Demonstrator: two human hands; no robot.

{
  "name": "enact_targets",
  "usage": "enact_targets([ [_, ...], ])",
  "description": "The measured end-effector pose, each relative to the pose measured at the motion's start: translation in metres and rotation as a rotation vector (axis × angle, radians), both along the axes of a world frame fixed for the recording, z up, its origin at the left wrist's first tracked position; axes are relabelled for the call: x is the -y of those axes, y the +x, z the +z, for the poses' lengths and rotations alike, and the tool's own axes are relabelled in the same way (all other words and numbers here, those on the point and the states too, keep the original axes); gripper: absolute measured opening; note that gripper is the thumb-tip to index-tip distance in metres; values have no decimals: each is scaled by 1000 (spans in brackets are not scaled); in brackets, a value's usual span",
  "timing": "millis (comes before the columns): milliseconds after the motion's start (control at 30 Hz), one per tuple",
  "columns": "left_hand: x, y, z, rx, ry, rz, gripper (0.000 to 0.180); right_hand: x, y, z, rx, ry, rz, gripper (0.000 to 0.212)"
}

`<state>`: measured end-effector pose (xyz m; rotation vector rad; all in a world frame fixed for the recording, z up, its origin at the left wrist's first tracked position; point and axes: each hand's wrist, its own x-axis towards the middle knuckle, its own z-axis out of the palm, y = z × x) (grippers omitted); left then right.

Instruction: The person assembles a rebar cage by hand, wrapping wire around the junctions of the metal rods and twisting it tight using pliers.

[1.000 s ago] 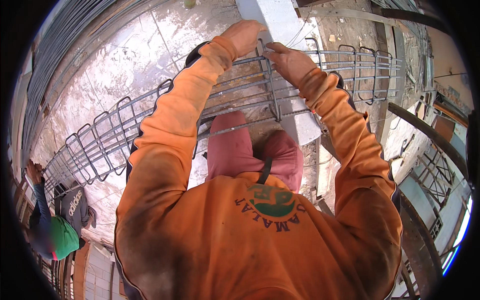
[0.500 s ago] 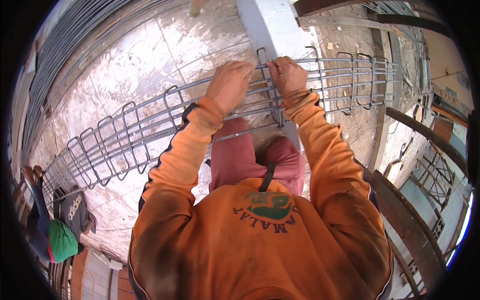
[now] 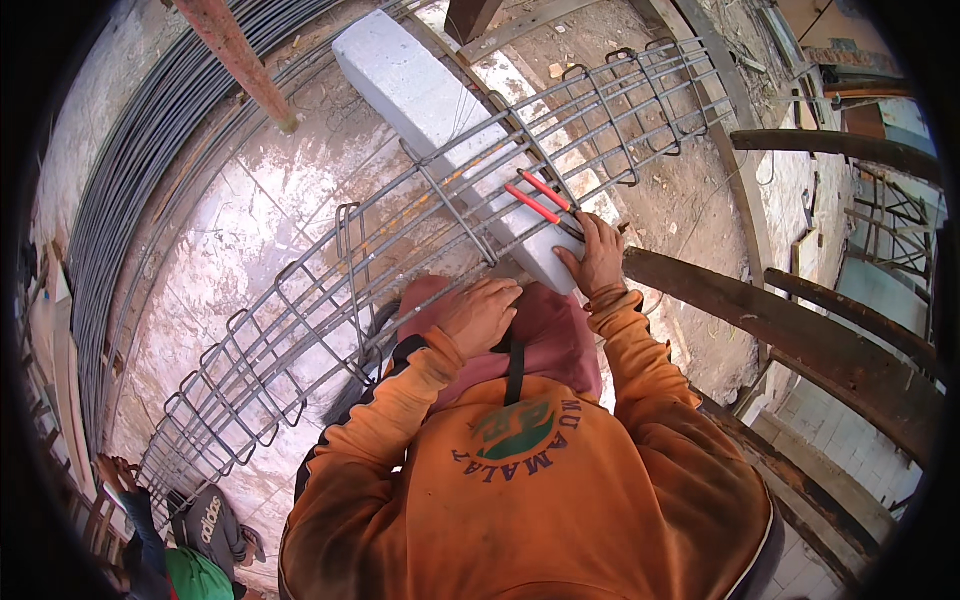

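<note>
Right hand (image 3: 600, 252) at near end of block (image 3: 440, 115), by red-handled pliers (image 3: 532, 203); can't tell if I'm pinching. Left hand (image 3: 482, 315) unclenched, left of block.

We see the sweatshirt (image 3: 510, 500) in strong orange, smudged blackish along the sleeves, with dark bands edged in thin white. Its emblem (image 3: 515, 432) is green, ringed by dark purplish lettering. The trousers (image 3: 560, 350) show dusty pink, crossed by a black strap (image 3: 515, 375). We pick out bright red on the handles (image 3: 532, 204) of the tool, against the pale grey block (image 3: 400, 80). The steel cage (image 3: 449, 203) makes a dull grey grid; the bundled rods (image 3: 125, 200) form darker grey stripes. We find the post (image 3: 235, 60) reddish brown, the floor (image 3: 230, 230) brown with blotchy white patches, and the co-worker's garment (image 3: 200, 573) vivid green.
</note>
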<state>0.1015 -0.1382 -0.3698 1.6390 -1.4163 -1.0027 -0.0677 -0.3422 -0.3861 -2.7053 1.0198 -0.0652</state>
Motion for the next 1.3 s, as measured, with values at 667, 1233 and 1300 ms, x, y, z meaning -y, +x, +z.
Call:
enact_targets([
  [667, 47, -51, 68, -393, -59, 320, 24, -76, -45, 92, 967, 1264, -205, 55],
  [1233, 17, 24, 64, -864, -85, 436, 16, -69, -1, 173, 837, 1074, -17, 41],
  [1300, 20, 53, 59, -896, -180, 652, 24, -68, 9, 167, 889, 1027, -14, 39],
])
